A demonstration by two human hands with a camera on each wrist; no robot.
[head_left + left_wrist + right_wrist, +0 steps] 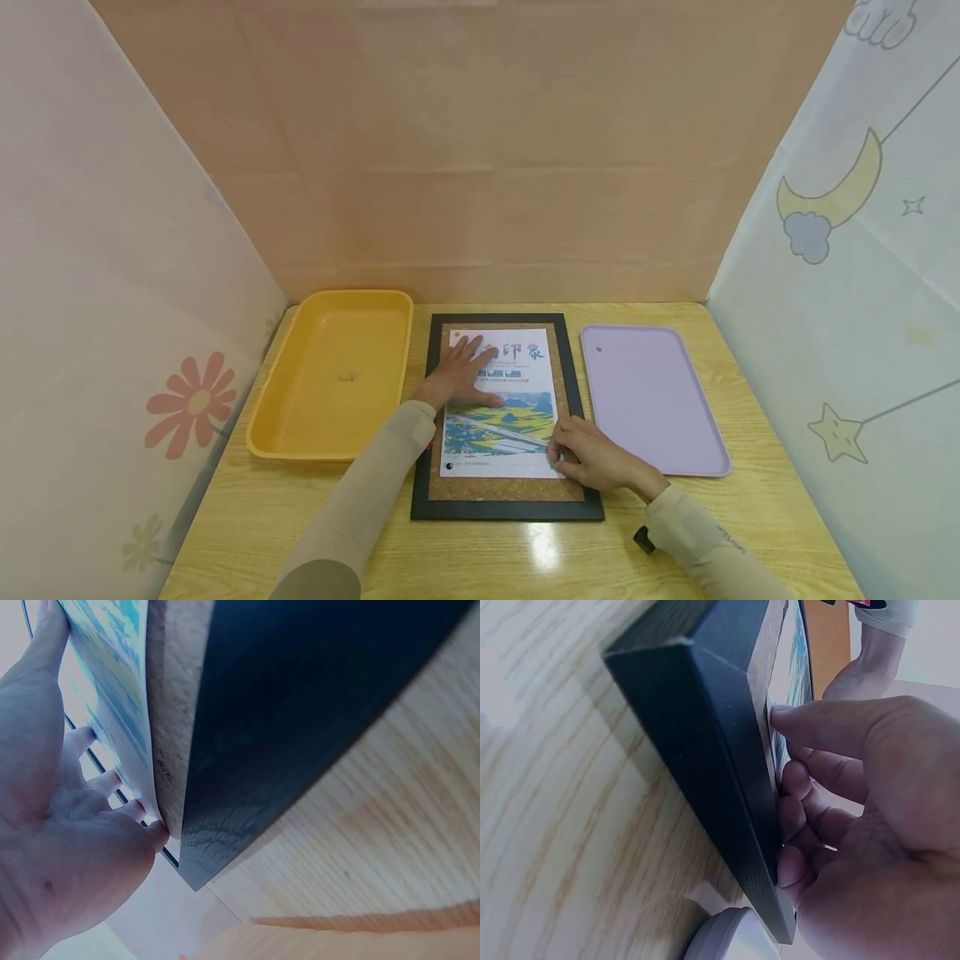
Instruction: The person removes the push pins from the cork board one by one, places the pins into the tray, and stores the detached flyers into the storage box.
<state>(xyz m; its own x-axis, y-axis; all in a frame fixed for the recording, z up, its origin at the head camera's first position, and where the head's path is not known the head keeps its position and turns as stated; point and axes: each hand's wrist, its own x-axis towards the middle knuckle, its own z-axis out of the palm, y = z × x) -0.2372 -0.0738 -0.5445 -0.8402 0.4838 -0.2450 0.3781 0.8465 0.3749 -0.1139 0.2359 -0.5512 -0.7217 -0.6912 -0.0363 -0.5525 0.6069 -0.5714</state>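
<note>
A printed poster [510, 421] with a landscape picture lies on a black-framed cork board [506, 489]. An orange pushpin [457, 335] shows at its top left corner, a black pushpin [449, 466] at its bottom left. My left hand [459, 377] rests on the poster's upper left part with fingers spread, covering some of the print. At the bottom right corner my right hand [588, 452] has its thumb and fingers curled, pinching a green pushpin [553, 465] that is mostly hidden. In the right wrist view the thumb [817, 724] touches the poster's edge.
A yellow tray [330, 333] stands left of the board, with some small pale things [348, 377] in it. On the right lies a shallow purple tray [652, 400] with a small dark spot near its far left corner. Cloth walls enclose the wooden table [480, 567].
</note>
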